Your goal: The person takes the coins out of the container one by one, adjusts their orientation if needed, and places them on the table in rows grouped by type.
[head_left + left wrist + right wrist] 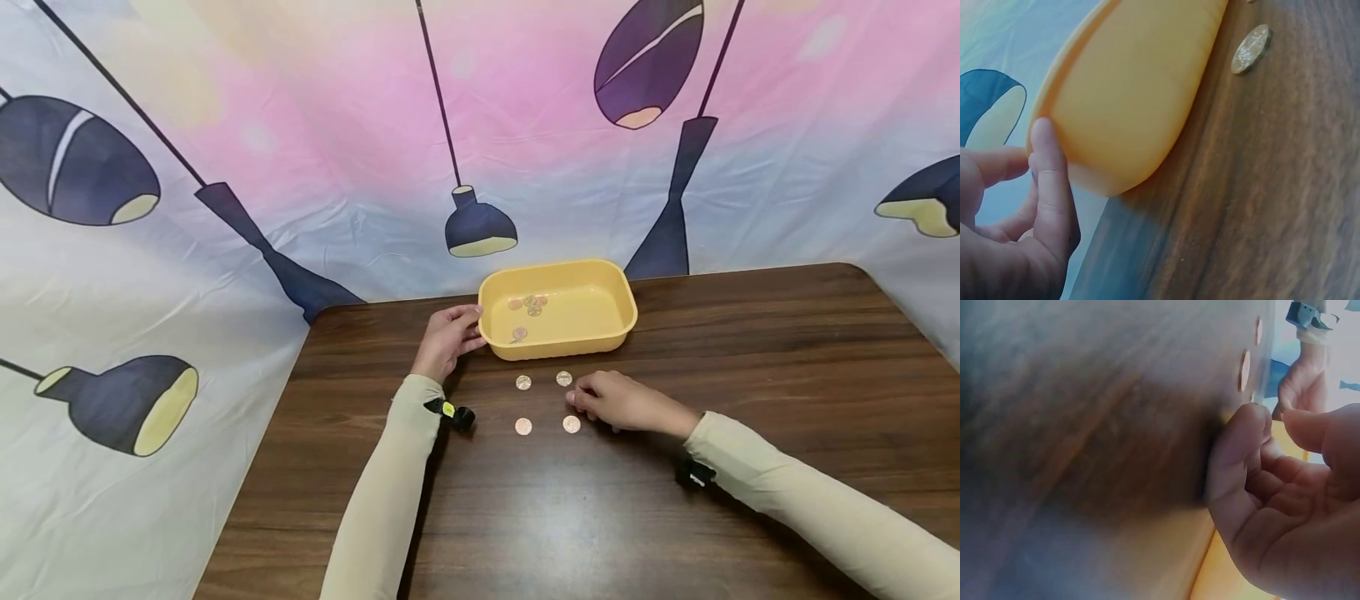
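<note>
A yellow plastic tub (558, 348) stands toward the back of the table. My left hand (447, 337) pinches its left end at the rim, and the left wrist view shows a finger lying against the tub's outer wall. Several coins (535, 311) lie in the left part of the tub. In front of it, more round coins lie flat in two rows, among them a gold-coloured coin (564, 378) and a copper-coloured coin (522, 427). My right hand (626, 402) is low over the table just right of these coins, its fingers loosely bent and no coin visible between them.
The dark wood-grain table (780, 358) extends to both sides and toward me. Behind it hangs a fabric backdrop (360, 125) printed with lamps. Each wrist wears a small black camera, such as the left camera (459, 416).
</note>
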Motion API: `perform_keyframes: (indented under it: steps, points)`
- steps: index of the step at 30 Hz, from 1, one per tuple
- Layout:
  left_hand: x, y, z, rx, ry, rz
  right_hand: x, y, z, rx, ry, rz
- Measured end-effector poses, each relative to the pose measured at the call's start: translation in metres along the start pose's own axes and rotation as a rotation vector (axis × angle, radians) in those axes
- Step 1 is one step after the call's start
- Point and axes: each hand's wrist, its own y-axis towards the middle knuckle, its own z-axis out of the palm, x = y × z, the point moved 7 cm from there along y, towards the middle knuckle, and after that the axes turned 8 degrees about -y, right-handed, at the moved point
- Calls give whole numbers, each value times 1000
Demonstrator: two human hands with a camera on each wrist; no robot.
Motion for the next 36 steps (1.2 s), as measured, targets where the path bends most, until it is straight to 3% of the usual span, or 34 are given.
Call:
perform_keyframes:
  steps: [4,9,14,18,24,29,36]
  points:
    - [0,0,1,19,20,-24,6,0,-12,-25,21,-14]
    - [-2,1,0,30,27,-36,26,8,-49,-131,-9,-57]
    - [-4,4,-2,25,23,-39,33,34,-91,-270,17,-40]
    - [-3,6,-3,18,24,-44,29,63,-111,-323,6,16]
    - [-2,5,0,12,12,-38,26,97,-112,-291,-117,92]
    - [-2,5,1,20,10,-40,22,118,-101,-273,-228,87]
    - [-2,6,1,23,15,-41,11,141,-89,-255,-191,120]
